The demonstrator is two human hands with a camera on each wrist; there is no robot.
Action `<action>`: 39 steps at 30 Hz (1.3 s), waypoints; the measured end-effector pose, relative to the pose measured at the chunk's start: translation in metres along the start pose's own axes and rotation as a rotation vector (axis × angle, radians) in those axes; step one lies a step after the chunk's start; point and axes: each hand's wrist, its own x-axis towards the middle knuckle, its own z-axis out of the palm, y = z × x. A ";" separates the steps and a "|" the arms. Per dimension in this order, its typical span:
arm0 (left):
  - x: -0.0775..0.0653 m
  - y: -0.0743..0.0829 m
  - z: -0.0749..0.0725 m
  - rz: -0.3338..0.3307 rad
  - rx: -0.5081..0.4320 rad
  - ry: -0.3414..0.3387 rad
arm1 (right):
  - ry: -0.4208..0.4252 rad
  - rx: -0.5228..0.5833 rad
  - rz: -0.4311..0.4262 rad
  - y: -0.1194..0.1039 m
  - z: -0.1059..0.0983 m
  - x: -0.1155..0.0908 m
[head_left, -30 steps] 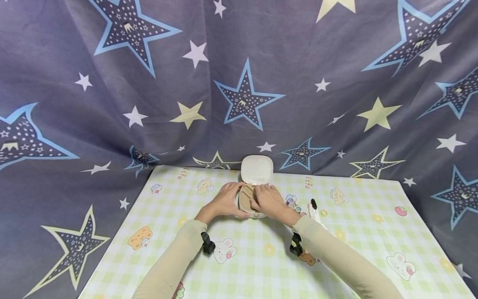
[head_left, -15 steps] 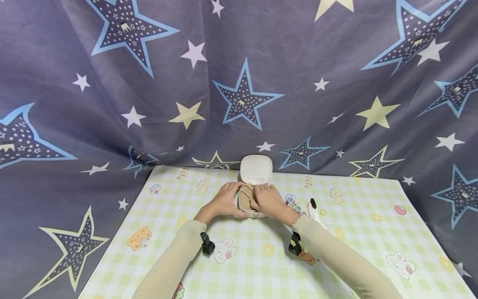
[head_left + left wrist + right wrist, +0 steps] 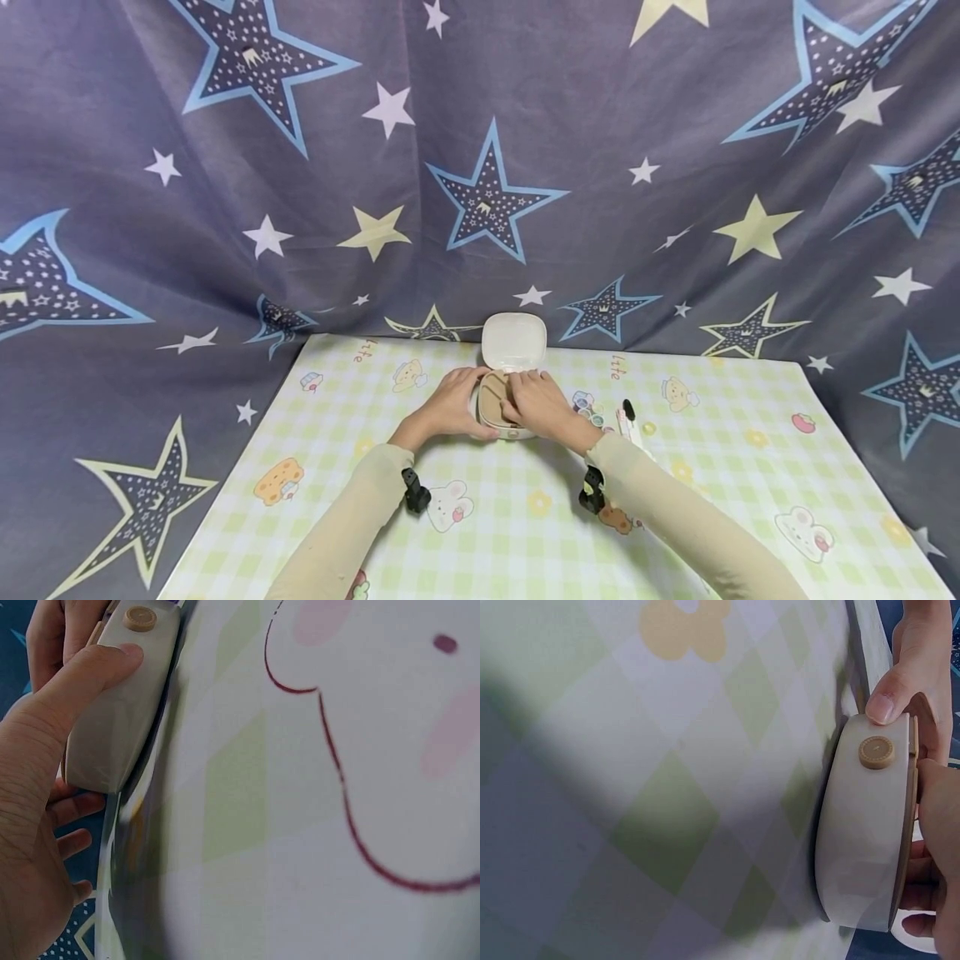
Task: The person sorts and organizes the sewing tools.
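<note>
A white box [image 3: 513, 434] with rounded corners stands near the table's back edge, its white lid [image 3: 514, 342] tipped up behind it. Inside sits a tan divided tray [image 3: 492, 402]. My left hand [image 3: 453, 405] holds the box's left side, thumb pressed on the front wall near a round tan button [image 3: 140, 619]. With curled fingers, my right hand [image 3: 542, 406] grips at the right part of the tray; its fingertips are partly hidden. In the right wrist view those fingers reach over the tan rim of the box [image 3: 864, 840].
Right of the box lie several small round pots [image 3: 592, 414] and a slim white item beside a black-tipped piece [image 3: 628, 410]. A small yellow round thing [image 3: 649, 428] lies near them. The checked tablecloth [image 3: 525, 550] covers the table; a starry curtain [image 3: 450, 100] hangs behind.
</note>
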 end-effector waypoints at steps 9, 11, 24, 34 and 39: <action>0.000 0.000 0.000 -0.014 -0.016 -0.008 | 0.009 0.006 -0.013 0.001 0.002 0.000; 0.000 0.000 0.000 -0.013 -0.014 -0.009 | 0.010 0.010 -0.015 0.001 0.002 -0.001; 0.001 -0.001 0.001 -0.007 -0.014 -0.004 | -0.009 0.013 -0.001 0.000 -0.002 0.000; 0.002 -0.003 0.002 0.007 -0.024 0.015 | -0.026 -0.044 -0.017 0.000 -0.006 0.001; 0.002 -0.003 0.002 0.000 -0.013 0.007 | -0.010 -0.045 -0.012 -0.001 -0.006 0.001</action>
